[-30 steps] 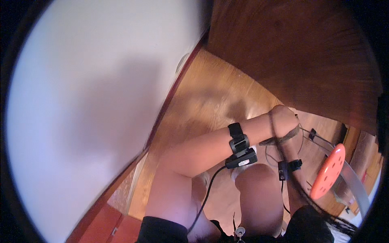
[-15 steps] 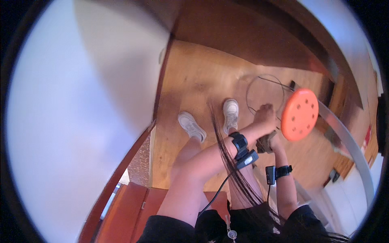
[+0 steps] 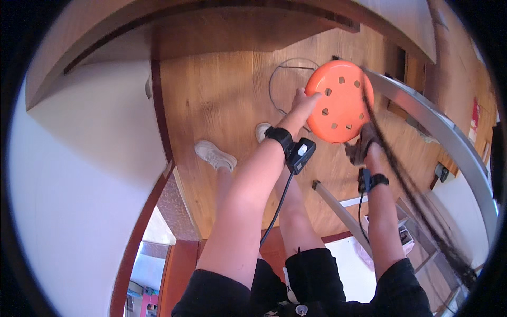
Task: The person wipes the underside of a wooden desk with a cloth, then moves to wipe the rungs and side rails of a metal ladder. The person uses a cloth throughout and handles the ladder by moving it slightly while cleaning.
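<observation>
An orange round stool seat (image 3: pixel 340 103) with several holes is in front of me. My left hand (image 3: pixel 304 105) is closed on its left rim, thumb over the top and fingers partly hidden underneath. At the lower right rim is my right hand (image 3: pixel 372 142), closed round a dark brownish cloth-like thing (image 3: pixel 357 151); motion blur and shade hide its exact kind. A thin metal ring (image 3: pixel 271 79), seemingly part of the stool's frame, shows beyond the seat. Each wrist wears a black strap with a small cabled box.
A wooden desk edge (image 3: pixel 211 8) curves across the far side. To the right runs a grey metal bar (image 3: pixel 438 113); another metal leg (image 3: pixel 338 208) stands near my right forearm. A white door-like panel (image 3: pixel 90 158) fills the left. My shoes (image 3: pixel 215 155) are on the wooden floor (image 3: pixel 211 90).
My left hand has moved onto the stool's left rim. The right hand, with the dark cloth-like thing, has come up to its lower rim. The view has swung, showing the seat more face-on.
</observation>
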The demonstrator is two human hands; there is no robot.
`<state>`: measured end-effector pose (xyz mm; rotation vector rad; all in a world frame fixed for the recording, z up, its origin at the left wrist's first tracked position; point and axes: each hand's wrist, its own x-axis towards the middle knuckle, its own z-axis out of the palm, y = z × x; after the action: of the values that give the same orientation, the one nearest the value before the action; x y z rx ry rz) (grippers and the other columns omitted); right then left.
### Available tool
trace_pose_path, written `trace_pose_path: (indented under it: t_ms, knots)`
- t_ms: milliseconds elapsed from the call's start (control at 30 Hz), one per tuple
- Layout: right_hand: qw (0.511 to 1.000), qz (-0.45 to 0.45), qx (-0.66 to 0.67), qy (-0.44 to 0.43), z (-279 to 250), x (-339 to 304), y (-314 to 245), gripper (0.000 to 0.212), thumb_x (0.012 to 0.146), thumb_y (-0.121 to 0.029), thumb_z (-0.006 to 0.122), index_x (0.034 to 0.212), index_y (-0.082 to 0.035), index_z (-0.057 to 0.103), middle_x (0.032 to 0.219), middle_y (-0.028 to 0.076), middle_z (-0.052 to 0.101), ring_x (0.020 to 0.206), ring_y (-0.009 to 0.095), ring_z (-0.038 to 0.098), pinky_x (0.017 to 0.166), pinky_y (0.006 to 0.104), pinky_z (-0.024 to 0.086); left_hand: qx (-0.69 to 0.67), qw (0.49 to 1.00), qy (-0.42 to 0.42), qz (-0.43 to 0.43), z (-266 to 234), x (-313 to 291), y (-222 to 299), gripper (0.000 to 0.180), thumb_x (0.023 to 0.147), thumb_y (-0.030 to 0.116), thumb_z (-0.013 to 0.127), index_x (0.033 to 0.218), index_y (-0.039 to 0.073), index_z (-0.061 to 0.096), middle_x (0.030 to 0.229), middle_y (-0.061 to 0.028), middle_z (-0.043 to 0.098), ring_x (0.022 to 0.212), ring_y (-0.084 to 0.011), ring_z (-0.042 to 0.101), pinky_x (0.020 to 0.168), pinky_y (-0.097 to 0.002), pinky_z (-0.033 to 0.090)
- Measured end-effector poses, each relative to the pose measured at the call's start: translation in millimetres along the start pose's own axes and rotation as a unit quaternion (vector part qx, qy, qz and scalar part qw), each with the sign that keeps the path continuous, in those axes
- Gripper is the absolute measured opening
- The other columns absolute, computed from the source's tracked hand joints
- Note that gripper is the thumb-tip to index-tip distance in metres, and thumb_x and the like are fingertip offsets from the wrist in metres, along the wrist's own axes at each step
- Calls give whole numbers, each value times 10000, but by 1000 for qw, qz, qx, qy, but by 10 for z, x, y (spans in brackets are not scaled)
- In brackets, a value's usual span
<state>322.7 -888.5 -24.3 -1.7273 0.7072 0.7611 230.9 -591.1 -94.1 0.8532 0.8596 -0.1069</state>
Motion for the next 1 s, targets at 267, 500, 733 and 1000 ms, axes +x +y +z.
trace_pose_path:
  t_ms: [267, 500, 733, 1000]
  knots:
    - [997, 54, 49, -23, 928, -72, -119, 542, 929, -442, 445, 1339, -89, 406, 1347, 88, 455, 1208, 256, 450, 992, 416, 393, 179, 980, 88, 24, -691, -747, 386, 534, 753, 368, 720, 1071, -20, 537, 1001, -147, 634, 881, -225, 632, 735, -355, 512]
    - [972, 68, -21, -223, 2526, -935, 167, 469, 936, -409, 474, 1288, -100, 441, 1311, 65, 490, 1174, 215, 482, 988, 378, 402, 149, 964, 202, 86, -2621, -1637, 713, 415, 831, 224, 666, 1160, 8, 536, 1051, -117, 633, 967, -184, 599, 832, -329, 473]
    - [964, 66, 20, -256, 3677, -1237, 869, 459, 931, -429, 467, 1258, -106, 467, 1230, 76, 544, 1119, 233, 521, 955, 391, 428, 125, 961, 237, 64, -3958, -2101, 934, 498, 824, 114, 602, 1295, 41, 454, 1238, -118, 545, 1156, -218, 490, 987, -331, 365]
    - [940, 62, 91, -322, 3399, -2130, 524, 401, 950, -388, 416, 1206, -95, 511, 1187, 87, 572, 1102, 220, 544, 953, 372, 436, 200, 929, 272, 149, -4134, -2181, 811, 457, 809, 126, 568, 1245, 8, 498, 1265, -201, 515, 1194, -301, 467, 1012, -353, 348]
